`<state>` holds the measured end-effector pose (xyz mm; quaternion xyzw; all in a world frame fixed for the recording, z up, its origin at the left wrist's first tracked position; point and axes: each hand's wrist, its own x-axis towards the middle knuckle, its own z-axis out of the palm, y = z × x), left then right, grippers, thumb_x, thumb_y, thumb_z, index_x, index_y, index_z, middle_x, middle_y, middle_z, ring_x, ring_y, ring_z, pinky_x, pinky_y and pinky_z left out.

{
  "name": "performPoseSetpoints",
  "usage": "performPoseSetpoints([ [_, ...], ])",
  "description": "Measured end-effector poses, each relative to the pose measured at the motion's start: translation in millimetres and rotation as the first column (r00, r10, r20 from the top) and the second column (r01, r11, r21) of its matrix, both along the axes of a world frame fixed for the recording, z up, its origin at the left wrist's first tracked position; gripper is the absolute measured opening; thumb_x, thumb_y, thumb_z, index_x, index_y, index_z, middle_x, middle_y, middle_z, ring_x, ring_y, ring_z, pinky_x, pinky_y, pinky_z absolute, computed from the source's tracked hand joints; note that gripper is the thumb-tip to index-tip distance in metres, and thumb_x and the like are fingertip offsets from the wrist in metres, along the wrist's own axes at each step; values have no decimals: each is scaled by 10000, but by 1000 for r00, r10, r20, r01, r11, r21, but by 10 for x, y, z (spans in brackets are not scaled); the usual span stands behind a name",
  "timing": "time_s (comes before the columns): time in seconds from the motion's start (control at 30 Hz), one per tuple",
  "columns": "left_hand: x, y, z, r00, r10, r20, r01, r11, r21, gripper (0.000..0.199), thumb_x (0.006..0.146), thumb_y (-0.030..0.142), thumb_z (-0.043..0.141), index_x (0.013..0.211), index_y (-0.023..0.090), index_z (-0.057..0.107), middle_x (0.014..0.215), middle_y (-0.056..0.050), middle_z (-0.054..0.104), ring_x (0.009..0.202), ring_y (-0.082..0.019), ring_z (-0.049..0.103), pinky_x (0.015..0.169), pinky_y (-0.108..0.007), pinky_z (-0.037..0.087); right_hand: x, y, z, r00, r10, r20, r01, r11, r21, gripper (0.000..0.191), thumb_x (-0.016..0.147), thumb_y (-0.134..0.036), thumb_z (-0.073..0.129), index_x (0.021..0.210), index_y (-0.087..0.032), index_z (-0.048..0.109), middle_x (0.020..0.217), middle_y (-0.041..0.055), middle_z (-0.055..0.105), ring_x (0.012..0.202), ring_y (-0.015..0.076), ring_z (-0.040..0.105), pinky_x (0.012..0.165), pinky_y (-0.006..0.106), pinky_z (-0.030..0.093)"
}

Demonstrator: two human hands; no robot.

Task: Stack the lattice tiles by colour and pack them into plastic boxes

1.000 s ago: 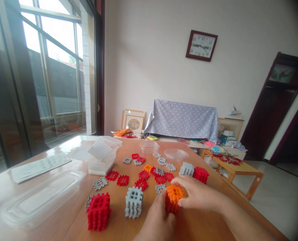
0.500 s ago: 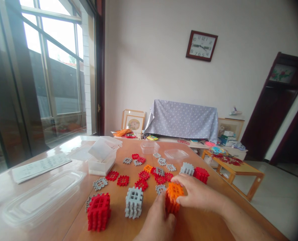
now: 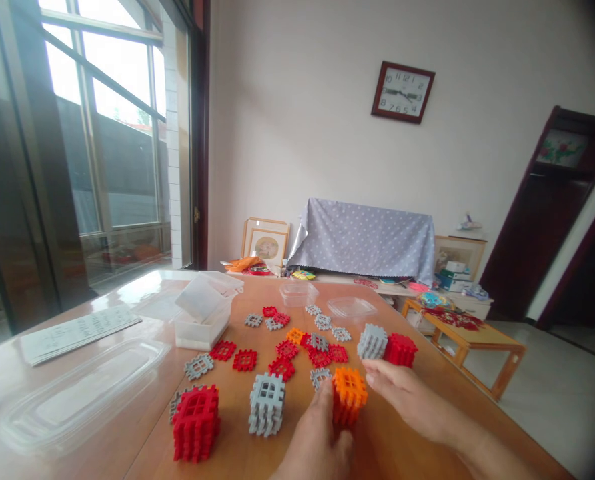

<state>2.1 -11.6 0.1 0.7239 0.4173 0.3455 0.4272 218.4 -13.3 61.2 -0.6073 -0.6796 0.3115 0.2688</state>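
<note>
An orange stack of interlocking window-like pieces (image 3: 349, 395) stands near the table's front, with my left hand (image 3: 320, 437) holding its left side between thumb and fingers. Just right of that stack, my right hand (image 3: 397, 390) is off it, its fingers extended and nothing in them. Beyond my right hand are a grey stack (image 3: 372, 341) and a red stack (image 3: 401, 349), side by side. Another grey stack (image 3: 267, 403) stands left of my left hand, and a larger red stack (image 3: 196, 423) is farther left.
Loose red pieces (image 3: 245, 360), grey pieces and an orange one (image 3: 295, 335) lie mid-table. A white container (image 3: 202, 327), clear lids (image 3: 85, 393), a small clear box (image 3: 299, 293) and a printed sheet (image 3: 82, 333) are around them.
My right hand has let go of the orange stack and moved slightly right. My left hand stays on the stack.
</note>
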Motion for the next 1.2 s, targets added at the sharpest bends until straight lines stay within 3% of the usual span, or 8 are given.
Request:
performPoseSetpoints([
  [0.27, 1, -22, -12, 998, -57, 29, 56, 998, 24, 835, 694, 74, 582, 1514, 137, 437, 1580, -143, 464, 1478, -340, 401, 1256, -451, 290, -191, -264, -113, 976, 39, -213, -66, 991, -120, 606, 998, -462, 466, 1545, -204, 434, 1613, 80, 414, 1460, 285, 435, 1142, 361, 438],
  [0.53, 6, 7, 5, 999, -44, -23, 44, 999, 0, 893, 668, 52, 585, 1538, 89, 388, 1574, -197, 453, 1482, -344, 395, 1258, -448, 281, -59, -56, -165, 968, -57, -244, 39, 996, -77, 706, 925, -506, 559, 1524, -149, 454, 1563, 159, 477, 1451, 292, 449, 1217, 433, 338],
  [0.67, 7, 44, -63, 999, -33, -29, 34, 999, 25, 900, 644, 49, 576, 1527, 102, 411, 1529, -185, 515, 1453, -337, 442, 1240, -437, 314, -110, 299, 71, 988, 41, -149, -30, 996, 80, 549, 929, -490, 533, 1377, -183, 612, 1407, 131, 639, 1337, 281, 570, 1141, 430, 423],
  [0.77, 25, 88, -167, 999, -24, -47, 25, 1000, 17, 949, 611, 55, 577, 1540, 78, 387, 1527, -201, 511, 1437, -347, 462, 1223, -425, 344, -293, 718, 221, 986, 113, 127, -130, 982, 140, 407, 906, -373, 535, 1234, -182, 681, 1178, 98, 741, 1121, 259, 666, 947, 360, 511],
  [0.8, 37, 105, -203, 998, -19, -53, 19, 1000, 10, 972, 596, 54, 578, 1547, 71, 376, 1536, -208, 498, 1437, -355, 460, 1218, -423, 352, -370, 873, 241, 950, 128, 283, -172, 976, 134, 334, 895, -341, 531, 1143, -196, 702, 1052, 59, 755, 1003, 230, 673, 848, 316, 509],
  [0.97, 104, 217, -337, 994, -6, -108, -2, 998, -69, 1070, 541, 56, 614, 1575, 86, 336, 1587, -217, 424, 1462, -400, 410, 1219, -450, 338, -773, 1590, 150, 854, 196, 483, -241, 970, 33, 76, 790, -252, 677, 771, -179, 671, 736, -28, 653, 717, 140, 549, 652, 245, 385],
  [1.03, 117, 266, -374, 990, -9, -137, -10, 991, -136, 1058, 558, 69, 631, 1576, 111, 347, 1604, -211, 399, 1476, -412, 381, 1227, -475, 314, -929, 1803, 81, 801, 220, 557, -241, 970, -36, 137, 829, -286, 702, 776, -165, 665, 746, -24, 640, 701, 137, 557, 647, 253, 417],
  [1.2, 90, 321, -466, 995, -23, -98, 3, 981, -195, 933, 706, 181, 665, 1584, 150, 351, 1632, -177, 353, 1480, -388, 384, 1214, -461, 331, -1286, 2123, -24, 655, 300, 694, -228, 954, -197, 285, 978, -401, 628, 1143, -171, 657, 1145, 60, 678, 965, 196, 672, 847, 387, 581],
])
